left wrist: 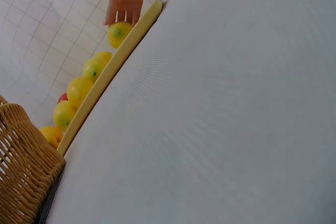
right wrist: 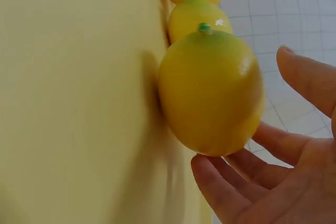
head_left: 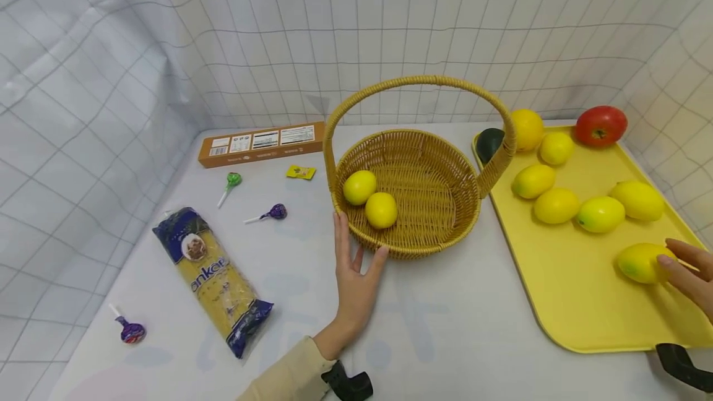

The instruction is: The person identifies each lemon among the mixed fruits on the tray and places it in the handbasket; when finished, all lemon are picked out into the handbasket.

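Observation:
A wicker basket (head_left: pixel 423 249) with a tall arched handle stands mid-table, two lemons (head_left: pixel 381 210) inside at its left. The left hand (head_left: pixel 356 289) rests its straight fingers against the basket's near left rim. Over the yellow tray (head_left: pixel 557 302) at right, the right hand (head_left: pixel 693 271) reaches in from the edge to a single lemon (right wrist: pixel 210 95). In the right wrist view its fingertips are right at the lemon's underside and the thumb (right wrist: pixel 310 80) stands apart from it. Several more lemons (head_left: pixel 600 214) lie farther back on the tray.
At the tray's back are an orange (head_left: pixel 526 130), a red tomato-like fruit (head_left: pixel 600 125) and a dark green avocado-like one (head_left: pixel 490 144). Left of the basket lie a brown box (head_left: pixel 262 144), a yellow wrapped candy (head_left: pixel 301 172), several lollipops (head_left: pixel 277 211) and a pasta packet (head_left: pixel 214 277).

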A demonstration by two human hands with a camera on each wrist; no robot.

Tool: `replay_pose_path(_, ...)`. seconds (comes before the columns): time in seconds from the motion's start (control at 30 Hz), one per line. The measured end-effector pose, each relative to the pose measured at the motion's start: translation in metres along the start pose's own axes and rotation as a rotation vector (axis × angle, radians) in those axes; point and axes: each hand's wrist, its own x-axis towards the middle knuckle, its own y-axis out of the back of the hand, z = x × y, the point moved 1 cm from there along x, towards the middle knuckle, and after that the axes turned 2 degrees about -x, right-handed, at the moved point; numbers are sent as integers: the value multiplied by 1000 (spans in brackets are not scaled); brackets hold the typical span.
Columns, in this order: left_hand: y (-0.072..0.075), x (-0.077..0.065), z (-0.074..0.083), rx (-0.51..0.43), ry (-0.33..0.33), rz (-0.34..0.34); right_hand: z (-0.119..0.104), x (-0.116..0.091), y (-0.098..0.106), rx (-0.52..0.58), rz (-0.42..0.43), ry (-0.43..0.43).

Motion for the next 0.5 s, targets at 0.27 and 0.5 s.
replay_pose_path(0.27, 1, 0, 0, 1, 14, 2, -46, 0, -12, -53, -112, -70)
replay_pose_path(0.5, 0, 0, -2, -15, 14, -2, -55, -3, -23, 79, -141, -32)
